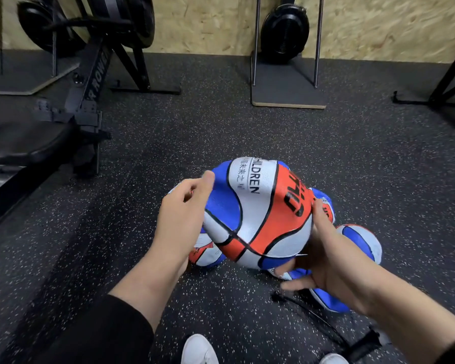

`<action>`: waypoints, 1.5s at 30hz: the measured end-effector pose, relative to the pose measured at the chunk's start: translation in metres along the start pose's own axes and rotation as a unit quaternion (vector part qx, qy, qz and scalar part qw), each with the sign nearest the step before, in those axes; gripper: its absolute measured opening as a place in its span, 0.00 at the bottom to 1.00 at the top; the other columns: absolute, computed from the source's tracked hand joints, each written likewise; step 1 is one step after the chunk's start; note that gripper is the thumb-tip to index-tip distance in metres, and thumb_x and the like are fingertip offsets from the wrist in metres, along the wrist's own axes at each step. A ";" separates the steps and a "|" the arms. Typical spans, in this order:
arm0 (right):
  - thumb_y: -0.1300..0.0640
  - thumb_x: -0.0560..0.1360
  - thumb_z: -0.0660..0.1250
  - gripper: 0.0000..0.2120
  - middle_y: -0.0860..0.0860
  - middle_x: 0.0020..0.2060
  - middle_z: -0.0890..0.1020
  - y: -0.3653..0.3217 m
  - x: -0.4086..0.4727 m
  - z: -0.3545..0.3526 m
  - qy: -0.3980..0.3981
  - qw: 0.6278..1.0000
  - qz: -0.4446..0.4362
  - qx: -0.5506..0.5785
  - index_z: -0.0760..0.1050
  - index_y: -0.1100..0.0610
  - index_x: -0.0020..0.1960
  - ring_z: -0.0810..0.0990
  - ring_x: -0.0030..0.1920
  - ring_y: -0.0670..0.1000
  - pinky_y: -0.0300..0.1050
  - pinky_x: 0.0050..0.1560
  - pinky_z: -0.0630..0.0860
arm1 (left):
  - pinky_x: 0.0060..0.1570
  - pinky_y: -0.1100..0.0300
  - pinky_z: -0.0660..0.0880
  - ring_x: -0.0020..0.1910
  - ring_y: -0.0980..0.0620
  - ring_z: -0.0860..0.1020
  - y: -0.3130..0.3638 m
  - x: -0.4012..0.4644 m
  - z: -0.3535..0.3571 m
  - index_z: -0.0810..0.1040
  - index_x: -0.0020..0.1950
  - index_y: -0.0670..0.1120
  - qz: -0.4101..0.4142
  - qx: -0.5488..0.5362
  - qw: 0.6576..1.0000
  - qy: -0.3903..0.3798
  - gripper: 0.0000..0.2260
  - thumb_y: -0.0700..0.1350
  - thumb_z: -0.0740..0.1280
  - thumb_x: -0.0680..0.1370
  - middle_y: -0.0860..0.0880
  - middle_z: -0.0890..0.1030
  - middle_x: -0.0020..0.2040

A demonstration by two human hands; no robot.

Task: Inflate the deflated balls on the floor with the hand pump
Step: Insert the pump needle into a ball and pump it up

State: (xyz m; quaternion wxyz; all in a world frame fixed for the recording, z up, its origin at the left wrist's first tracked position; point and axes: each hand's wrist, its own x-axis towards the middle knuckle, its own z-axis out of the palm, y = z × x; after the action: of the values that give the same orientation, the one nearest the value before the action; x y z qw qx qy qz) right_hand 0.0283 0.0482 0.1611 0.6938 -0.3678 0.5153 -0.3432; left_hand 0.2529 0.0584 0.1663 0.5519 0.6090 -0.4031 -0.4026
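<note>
Both hands' fingers (316, 206) seemingly round deflated ball (255, 214), off floor.

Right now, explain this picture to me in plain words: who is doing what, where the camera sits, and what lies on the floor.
No machine here: a person's two bare hands. The one picture comes from a camera worn on their head, looking down. The left hand and right hand hold up a limp red, white and blue ball. More deflated balls lie beneath on the speckled floor, beside a black hand pump. A rowing machine stands behind.
</note>
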 end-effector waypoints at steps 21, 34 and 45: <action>0.19 0.66 0.49 0.51 0.67 0.44 0.78 -0.001 -0.013 -0.011 -0.050 0.998 0.042 0.004 0.81 0.64 0.55 0.80 0.35 0.58 0.51 0.40 0.83 | 0.69 0.41 0.74 0.59 0.54 0.81 -0.007 -0.003 0.000 0.76 0.62 0.56 0.003 -0.074 0.989 -0.128 0.27 0.70 0.68 0.71 0.52 0.84 0.59; 0.24 0.73 0.51 0.36 0.58 0.54 0.84 -0.002 -0.013 -0.007 0.018 0.998 -0.012 -0.053 0.81 0.49 0.60 0.82 0.49 0.56 0.62 0.48 0.83 | 0.66 0.51 0.77 0.64 0.53 0.81 -0.002 -0.008 0.011 0.75 0.63 0.59 0.067 -0.076 0.994 -0.033 0.27 0.61 0.75 0.66 0.54 0.84 0.62; 0.26 0.55 0.79 0.52 0.35 0.67 0.77 0.005 -0.001 -0.012 0.030 0.978 -0.183 -0.099 0.60 0.31 0.74 0.78 0.67 0.50 0.62 0.69 0.71 | 0.56 0.64 0.78 0.61 0.62 0.80 -0.005 -0.027 0.022 0.68 0.69 0.68 0.119 -0.041 0.989 -0.072 0.36 0.58 0.77 0.63 0.64 0.79 0.64</action>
State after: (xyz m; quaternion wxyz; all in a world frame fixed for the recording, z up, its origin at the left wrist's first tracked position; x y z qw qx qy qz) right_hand 0.0168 0.0501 0.1548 0.5637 -0.5124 0.4910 -0.4225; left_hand 0.2229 0.0763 0.1606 0.5895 0.5029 -0.4949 -0.3932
